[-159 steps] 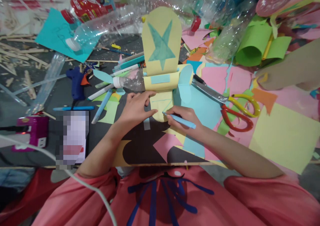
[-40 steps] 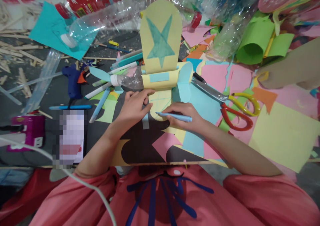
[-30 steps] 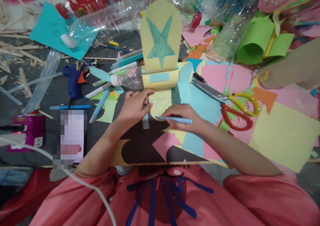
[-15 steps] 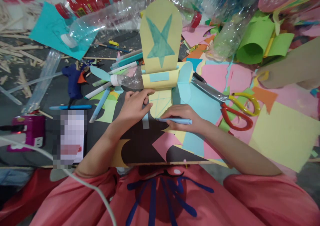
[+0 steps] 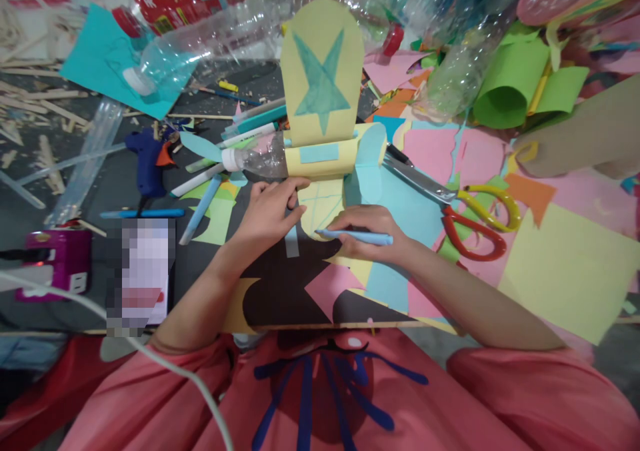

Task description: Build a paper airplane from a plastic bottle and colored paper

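Note:
A plastic bottle lies on its side, wrapped in yellow paper, with a light-blue paper propeller at its white cap. One yellow wing with a green star points away from me. The near yellow wing carries thin blue lines. My right hand is closed round a light-blue marker, its tip at the near wing's rounded end. My left hand lies with fingers spread at that wing's left edge, holding nothing. A light-blue paper tail piece stands at the bottle's right end.
Red-and-yellow-handled scissors lie on paper at the right. To the left are a blue glue gun, several markers, a phone and a purple box with a cable. Clear bottles crowd the back.
My right hand has shifted slightly right with the marker, and the tip has moved a little up and right along the wing's end. My left hand stays in place.

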`<act>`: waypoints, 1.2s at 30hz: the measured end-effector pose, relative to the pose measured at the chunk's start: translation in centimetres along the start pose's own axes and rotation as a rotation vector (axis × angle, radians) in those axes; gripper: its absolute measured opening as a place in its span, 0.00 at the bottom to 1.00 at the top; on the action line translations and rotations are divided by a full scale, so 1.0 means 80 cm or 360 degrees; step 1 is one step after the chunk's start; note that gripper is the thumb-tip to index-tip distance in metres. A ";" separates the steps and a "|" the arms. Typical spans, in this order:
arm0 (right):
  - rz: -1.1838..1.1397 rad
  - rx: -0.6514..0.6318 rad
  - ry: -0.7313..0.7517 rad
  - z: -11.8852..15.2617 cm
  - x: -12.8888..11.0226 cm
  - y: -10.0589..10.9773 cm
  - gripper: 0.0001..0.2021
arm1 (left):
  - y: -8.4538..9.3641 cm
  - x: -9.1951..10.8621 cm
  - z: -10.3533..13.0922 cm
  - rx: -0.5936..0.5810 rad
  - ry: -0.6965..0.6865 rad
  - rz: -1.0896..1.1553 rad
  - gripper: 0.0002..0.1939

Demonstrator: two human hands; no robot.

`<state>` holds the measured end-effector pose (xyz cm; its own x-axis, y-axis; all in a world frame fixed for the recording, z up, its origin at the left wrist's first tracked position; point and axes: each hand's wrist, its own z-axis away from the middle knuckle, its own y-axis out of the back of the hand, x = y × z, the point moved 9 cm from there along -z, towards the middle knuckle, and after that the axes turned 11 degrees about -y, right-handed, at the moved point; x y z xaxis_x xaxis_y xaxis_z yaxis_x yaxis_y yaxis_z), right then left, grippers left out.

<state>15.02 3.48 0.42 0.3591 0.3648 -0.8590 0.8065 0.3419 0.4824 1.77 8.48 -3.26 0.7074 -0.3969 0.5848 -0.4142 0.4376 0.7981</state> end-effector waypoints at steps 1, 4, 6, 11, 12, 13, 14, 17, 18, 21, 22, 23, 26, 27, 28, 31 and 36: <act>-0.0017 0.0059 -0.0023 0.001 0.001 0.005 0.09 | 0.000 0.000 0.000 0.0003 -0.0004 -0.0001 0.20; -0.0035 0.0211 -0.0144 0.002 0.005 0.016 0.08 | 0.000 0.000 0.002 0.0009 -0.0013 0.0000 0.20; -0.0005 0.0321 -0.0246 0.001 0.011 0.022 0.09 | 0.000 0.001 0.002 0.0008 -0.0016 0.0005 0.19; 0.0011 0.0450 -0.0470 -0.002 0.030 0.027 0.10 | 0.001 0.002 0.002 0.0006 -0.0010 0.0007 0.19; 0.0006 0.0444 -0.0470 -0.002 0.031 0.027 0.10 | 0.001 0.002 0.001 -0.0001 -0.0003 0.0007 0.19; 0.0004 0.0441 -0.0457 -0.003 0.031 0.026 0.10 | 0.001 0.002 0.001 -0.0008 0.0005 0.0006 0.19; 0.0002 0.0446 -0.0440 -0.004 0.030 0.027 0.10 | 0.001 0.002 0.001 -0.0014 0.0011 0.0003 0.19; 0.0003 0.0473 -0.0416 -0.004 0.031 0.028 0.10 | 0.001 0.002 0.001 -0.0015 0.0005 -0.0001 0.19; 0.0005 0.0474 -0.0421 -0.004 0.031 0.027 0.10 | 0.001 0.002 0.001 -0.0010 -0.0004 -0.0001 0.19; 0.0009 0.0459 -0.0463 -0.005 0.036 0.025 0.11 | 0.001 0.002 0.001 0.0010 -0.0019 0.0001 0.18; 0.0007 0.0458 -0.0478 -0.005 0.037 0.025 0.11 | 0.001 0.001 0.001 0.0013 -0.0018 0.0001 0.18; 0.0004 0.0458 -0.0494 -0.005 0.039 0.025 0.12 | 0.001 0.001 0.001 0.0013 -0.0014 0.0002 0.18; -0.0009 0.0451 -0.0531 -0.005 0.041 0.025 0.12 | 0.001 0.001 0.001 0.0013 -0.0004 0.0007 0.19; -0.0013 0.0445 -0.0540 -0.005 0.041 0.024 0.12 | 0.001 0.001 0.001 0.0014 -0.0003 0.0009 0.19; -0.0017 0.0436 -0.0550 -0.005 0.041 0.024 0.12 | 0.001 0.001 0.000 0.0015 -0.0001 0.0010 0.19; -0.0029 0.0425 -0.0572 -0.005 0.041 0.024 0.12 | 0.001 0.001 0.000 0.0016 0.0003 0.0007 0.19; -0.0066 0.0442 -0.0596 -0.004 0.042 0.026 0.10 | 0.001 0.001 0.001 0.0013 0.0007 0.0003 0.19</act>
<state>17.74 5.72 -1.40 0.4275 0.0008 -0.9040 0.9006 0.0863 0.4259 1.76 8.45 -3.12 0.7093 -0.3923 0.5857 -0.4203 0.4316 0.7981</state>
